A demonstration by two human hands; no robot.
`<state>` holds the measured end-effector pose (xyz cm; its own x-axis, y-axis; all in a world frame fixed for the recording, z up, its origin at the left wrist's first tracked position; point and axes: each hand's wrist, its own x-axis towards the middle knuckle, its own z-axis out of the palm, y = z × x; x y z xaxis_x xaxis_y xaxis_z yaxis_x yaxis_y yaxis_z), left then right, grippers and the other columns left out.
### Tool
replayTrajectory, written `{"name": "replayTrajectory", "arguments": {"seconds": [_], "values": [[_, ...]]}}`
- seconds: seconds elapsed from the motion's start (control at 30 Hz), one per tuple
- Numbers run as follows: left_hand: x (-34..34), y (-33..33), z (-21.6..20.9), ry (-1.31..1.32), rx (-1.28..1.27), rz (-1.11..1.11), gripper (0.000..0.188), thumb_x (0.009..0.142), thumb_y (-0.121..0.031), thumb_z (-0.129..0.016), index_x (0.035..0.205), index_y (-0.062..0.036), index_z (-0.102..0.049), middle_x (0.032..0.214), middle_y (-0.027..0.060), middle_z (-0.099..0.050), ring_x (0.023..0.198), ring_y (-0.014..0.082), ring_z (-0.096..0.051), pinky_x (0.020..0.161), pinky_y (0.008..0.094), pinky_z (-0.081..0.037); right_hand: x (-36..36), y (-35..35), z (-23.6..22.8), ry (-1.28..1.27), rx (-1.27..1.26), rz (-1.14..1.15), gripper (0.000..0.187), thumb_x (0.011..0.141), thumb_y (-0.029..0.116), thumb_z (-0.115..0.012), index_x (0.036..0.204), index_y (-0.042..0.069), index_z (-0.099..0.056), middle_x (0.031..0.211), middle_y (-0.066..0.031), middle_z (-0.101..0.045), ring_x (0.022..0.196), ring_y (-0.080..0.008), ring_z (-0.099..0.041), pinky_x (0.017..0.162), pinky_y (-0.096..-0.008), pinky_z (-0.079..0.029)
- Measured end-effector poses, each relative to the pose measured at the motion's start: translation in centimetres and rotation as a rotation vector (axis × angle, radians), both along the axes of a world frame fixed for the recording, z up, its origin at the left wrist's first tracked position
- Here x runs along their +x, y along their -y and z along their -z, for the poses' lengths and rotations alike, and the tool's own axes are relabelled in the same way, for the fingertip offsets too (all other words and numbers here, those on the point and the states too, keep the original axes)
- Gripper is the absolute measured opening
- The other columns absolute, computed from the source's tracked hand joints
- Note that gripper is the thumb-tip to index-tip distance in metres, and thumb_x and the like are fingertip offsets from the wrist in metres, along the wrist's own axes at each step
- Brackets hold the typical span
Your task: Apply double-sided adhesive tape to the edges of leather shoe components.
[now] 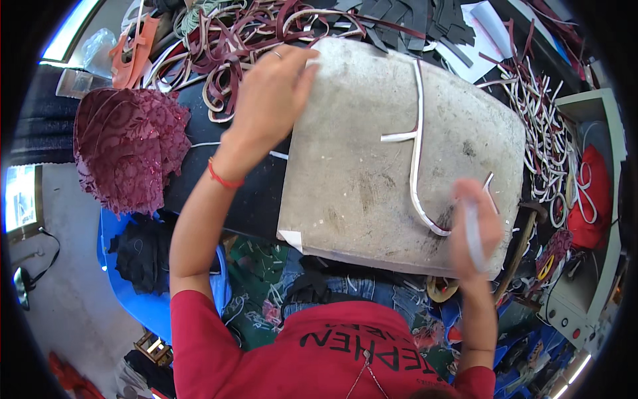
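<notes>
My left hand (276, 86) is at the far left corner of a worn grey board (352, 153), beside a tangle of maroon and white strips (232, 73). Its thumb and index finger come close together over a small white bit that I cannot identify. Over the board's near right part my right hand (475, 229) is blurred. It looks closed around a pale, narrow thing too smeared to name. A white strip with dark edging (416, 156) runs along the board and curves toward this hand. A short white piece (397, 137) lies against the strip's left side.
Maroon lace cups (129, 146) sit stacked at left above a blue tub (126, 292) holding dark cloth. Dark grey cut pieces (412, 23) lie at the back. On the right are more strips (541, 133), a hammer (522, 246) and a pale metal cabinet (588, 286).
</notes>
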<state>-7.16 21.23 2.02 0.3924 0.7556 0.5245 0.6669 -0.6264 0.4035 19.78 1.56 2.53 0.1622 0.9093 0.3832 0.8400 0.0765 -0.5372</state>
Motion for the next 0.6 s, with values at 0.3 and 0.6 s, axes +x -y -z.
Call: {"name": "replayTrajectory", "arguments": {"seconds": [0.3,0.6], "values": [[-1.6,-12.3,-0.5,-0.406,-0.086,-0.416,0.060,0.086,-0.052,-0.063,0.114,0.0008,-0.060,0.087,0.0164,-0.072,0.084,0.0327,-0.070,0.074,0.0428,-0.053,0.5,-1.3,-3.4,-0.094,-0.335,-0.269,0.043,0.081,0.009,-0.072,0.120,0.006,-0.057,0.090,-0.0108,-0.063,0.083,-0.0222,-0.062,0.081,-0.0349,-0.050],[-0.9,-12.1,-12.9,0.258,0.441,0.012,0.031,0.090,-0.005,-0.063,0.119,0.0070,-0.057,0.085,0.0144,-0.071,0.066,0.0165,-0.067,0.056,0.0257,-0.053,11.4,-9.0,-7.7,0.215,0.122,0.187,0.026,0.094,0.014,-0.063,0.118,0.003,-0.063,0.109,-0.0123,-0.067,0.090,-0.0168,-0.066,0.077,-0.0278,-0.051]]}}
